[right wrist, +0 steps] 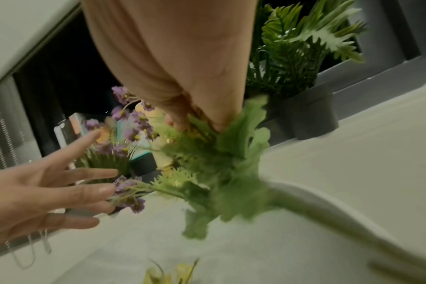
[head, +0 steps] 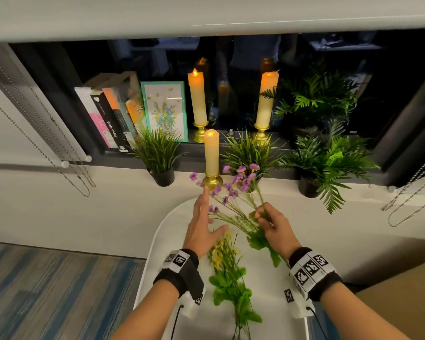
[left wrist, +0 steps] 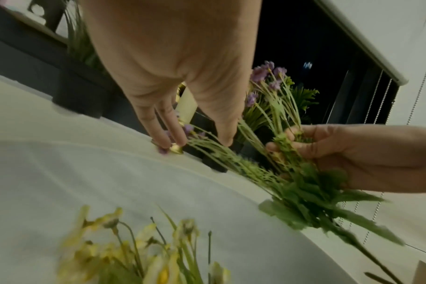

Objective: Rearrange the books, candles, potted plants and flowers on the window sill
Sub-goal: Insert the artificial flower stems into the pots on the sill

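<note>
My right hand (head: 268, 218) grips the stems of a purple flower bunch (head: 236, 182), lifted above the white table (head: 172, 231); the same bunch (right wrist: 131, 123) fills the right wrist view. My left hand (head: 203, 217) is spread with straight fingers beside the purple blooms, fingertips (left wrist: 180, 142) near the gold base of the front candle (head: 211, 153). A yellow flower bunch (head: 228, 266) lies flat on the table between my wrists. On the sill stand two taller candles (head: 197, 99) (head: 266, 99), several books (head: 108, 116) and potted plants (head: 158, 153) (head: 329, 165).
A framed flower picture (head: 166, 109) leans behind the left grass plant. A grass plant (head: 249, 150) stands behind the purple blooms, a fern (head: 314, 99) at the back right. Blind chains (head: 66, 155) hang at the left and right. Patterned carpet (head: 47, 290) lies lower left.
</note>
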A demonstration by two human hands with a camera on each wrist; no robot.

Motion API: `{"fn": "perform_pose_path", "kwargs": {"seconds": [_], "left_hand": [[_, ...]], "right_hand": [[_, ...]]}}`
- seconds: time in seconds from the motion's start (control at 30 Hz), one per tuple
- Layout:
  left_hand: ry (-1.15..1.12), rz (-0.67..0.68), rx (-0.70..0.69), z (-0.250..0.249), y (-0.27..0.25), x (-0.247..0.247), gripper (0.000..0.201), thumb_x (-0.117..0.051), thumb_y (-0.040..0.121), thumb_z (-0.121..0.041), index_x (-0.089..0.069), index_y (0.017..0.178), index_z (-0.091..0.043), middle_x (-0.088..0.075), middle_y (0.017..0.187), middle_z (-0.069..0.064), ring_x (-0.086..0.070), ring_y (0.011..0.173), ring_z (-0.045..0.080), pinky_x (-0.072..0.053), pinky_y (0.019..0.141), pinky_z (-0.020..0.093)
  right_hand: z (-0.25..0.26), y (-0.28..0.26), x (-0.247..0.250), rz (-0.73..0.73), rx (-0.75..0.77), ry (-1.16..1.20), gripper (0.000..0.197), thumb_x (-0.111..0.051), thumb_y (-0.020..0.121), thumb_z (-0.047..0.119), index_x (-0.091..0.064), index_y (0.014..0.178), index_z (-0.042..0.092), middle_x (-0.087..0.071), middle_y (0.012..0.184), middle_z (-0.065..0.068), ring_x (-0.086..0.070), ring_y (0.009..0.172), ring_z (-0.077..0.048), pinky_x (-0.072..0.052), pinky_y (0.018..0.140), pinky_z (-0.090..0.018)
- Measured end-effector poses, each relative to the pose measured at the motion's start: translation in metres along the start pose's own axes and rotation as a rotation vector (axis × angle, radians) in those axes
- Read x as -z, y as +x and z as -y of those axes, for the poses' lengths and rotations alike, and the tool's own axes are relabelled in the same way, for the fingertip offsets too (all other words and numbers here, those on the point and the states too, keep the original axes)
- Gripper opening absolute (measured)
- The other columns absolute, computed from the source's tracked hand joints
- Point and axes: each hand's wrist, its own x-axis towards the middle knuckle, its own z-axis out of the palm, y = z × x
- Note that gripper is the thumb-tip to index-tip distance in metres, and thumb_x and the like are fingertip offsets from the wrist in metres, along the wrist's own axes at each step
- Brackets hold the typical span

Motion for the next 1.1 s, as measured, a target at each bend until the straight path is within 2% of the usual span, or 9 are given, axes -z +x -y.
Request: {"fn": "perform_pose_path", "kwargs": {"seconds": [0.17, 0.3, 0.47, 0.57, 0.67, 0.73, 0.83, 1.0, 1.1], "left_hand": [[-0.097, -0.179, 0.095, 0.004, 0.009, 0.016, 0.116, -0.071, 0.079, -0.004, 0.014, 0.147, -0.044, -0.024, 0.148, -0.003, -0.061, 0.101, 0.018, -0.057, 0.078, 0.031], [-0.084, 0.039, 0.208, -0.003, 0.015, 0.017, 0.086, -0.067, 0.080, -0.002, -0.020, 0.149, -0.022, -0.038, 0.140, 0.004, -0.058, 0.099, 0.016, -0.051, 0.069, 0.020], [-0.201, 0.326, 0.083, -0.034, 0.013, 0.003, 0.048, -0.075, 0.079, -0.025, -0.054, 0.123, -0.027, -0.059, 0.112, -0.005, -0.064, 0.095, 0.011, -0.057, 0.079, 0.030], [-0.231, 0.286, 0.019, -0.053, 0.021, -0.001, 0.030, -0.072, 0.080, -0.033, -0.066, 0.104, -0.016, -0.069, 0.096, 0.000, -0.069, 0.085, 0.015, -0.058, 0.074, 0.035], [-0.158, 0.193, -0.041, -0.061, 0.032, 0.002, 0.005, -0.068, 0.084, -0.028, -0.068, 0.083, -0.023, -0.069, 0.075, -0.010, -0.065, 0.073, 0.011, -0.054, 0.070, 0.032], [-0.092, 0.116, -0.079, -0.061, 0.040, 0.009, 0.024, -0.068, 0.087, -0.021, -0.057, 0.068, -0.032, -0.060, 0.063, -0.019, -0.057, 0.065, 0.002, -0.046, 0.065, 0.023], [-0.060, 0.040, -0.090, -0.062, 0.050, 0.024, 0.022, -0.069, 0.086, -0.023, -0.058, 0.068, -0.025, -0.060, 0.066, -0.011, -0.058, 0.065, 0.007, -0.047, 0.063, 0.029], [-0.175, 0.008, -0.129, -0.080, 0.062, 0.046, 0.024, -0.067, 0.079, -0.033, -0.071, 0.084, -0.010, -0.073, 0.082, 0.003, -0.069, 0.078, 0.019, -0.057, 0.074, 0.040], [-0.197, 0.027, -0.164, -0.089, 0.065, 0.065, 0.005, -0.069, 0.084, -0.016, -0.071, 0.088, -0.013, -0.073, 0.090, 0.003, -0.068, 0.078, 0.006, -0.056, 0.075, 0.026]], "right_hand": [[0.011, 0.006, 0.012, -0.202, -0.021, 0.158, 0.025, -0.042, 0.093, -0.008, -0.051, 0.087, 0.014, -0.065, 0.092, -0.005, -0.053, 0.075, -0.014, -0.043, 0.064, -0.022], [0.026, 0.012, 0.013, -0.261, 0.009, 0.269, 0.027, -0.042, 0.095, -0.004, -0.049, 0.085, 0.020, -0.065, 0.097, -0.013, -0.055, 0.079, -0.022, -0.045, 0.069, -0.035], [0.050, 0.018, 0.007, -0.251, 0.031, 0.415, 0.022, -0.039, 0.096, -0.007, -0.047, 0.087, 0.012, -0.064, 0.099, -0.014, -0.064, 0.091, -0.006, -0.049, 0.081, -0.027], [0.055, 0.021, 0.003, -0.196, 0.054, 0.420, 0.020, -0.040, 0.095, -0.008, -0.048, 0.089, 0.010, -0.062, 0.099, -0.022, -0.064, 0.096, -0.020, -0.053, 0.083, -0.034], [0.057, 0.024, 0.004, -0.186, 0.072, 0.323, 0.020, -0.046, 0.093, -0.006, -0.050, 0.089, 0.013, -0.057, 0.086, -0.014, -0.057, 0.082, -0.027, -0.047, 0.080, -0.046], [0.059, 0.028, 0.006, -0.185, 0.068, 0.278, 0.020, -0.052, 0.090, -0.005, -0.051, 0.094, 0.015, -0.058, 0.090, -0.008, -0.058, 0.085, -0.023, -0.049, 0.082, -0.046], [0.062, 0.035, 0.009, -0.130, 0.030, 0.233, 0.031, -0.065, 0.085, 0.003, -0.050, 0.109, 0.017, -0.061, 0.105, 0.002, -0.061, 0.102, -0.016, -0.053, 0.088, -0.040], [0.089, 0.049, 0.002, 0.037, 0.059, 0.101, 0.040, -0.075, 0.079, 0.018, -0.058, 0.115, 0.024, -0.069, 0.106, 0.009, -0.066, 0.096, -0.008, -0.054, 0.083, -0.024], [0.106, 0.063, -0.008, -0.009, 0.111, 0.027, 0.031, -0.076, 0.078, 0.020, -0.068, 0.107, 0.018, -0.072, 0.098, 0.005, -0.067, 0.086, -0.007, -0.055, 0.079, -0.030]]}}
